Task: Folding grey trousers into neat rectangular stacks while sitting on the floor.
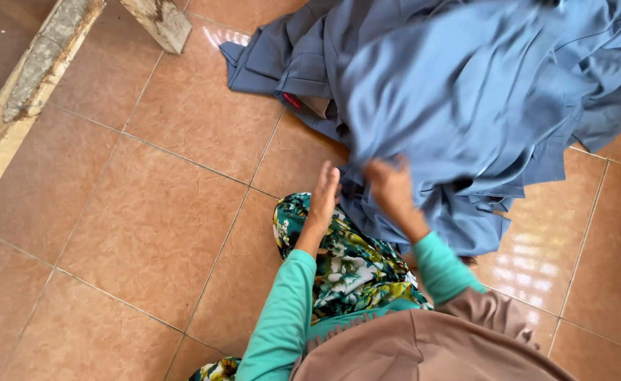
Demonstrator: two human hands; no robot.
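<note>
- Cloth (465, 99), blue and bulky, fills the upper right of the frame, heaped in loose folds on the tiled floor (148, 212); its lower edge hangs down to both hands at centre.
- Right hand (389, 187), blurred, looks closed on a fold of that lower edge; the blur makes the grip hard to judge, so it may be only a pinch that could slip if the heap drags.
- Left hand (324, 194) stands edge-on with fingers straight and together, touching or just beside the cloth and gripping nothing. With only one hand holding, the weight could pull the fold free.
- Flowered skirt (345, 264), green and white, lies right under the hands at lower centre; a fold of it could be caught up with the blue cloth.
- Floor tiles shine at the right of the frame, so the heap may slide rather than lift.
- Wooden beam (21, 92) along the upper left edge lies well apart and poses little trouble.
</note>
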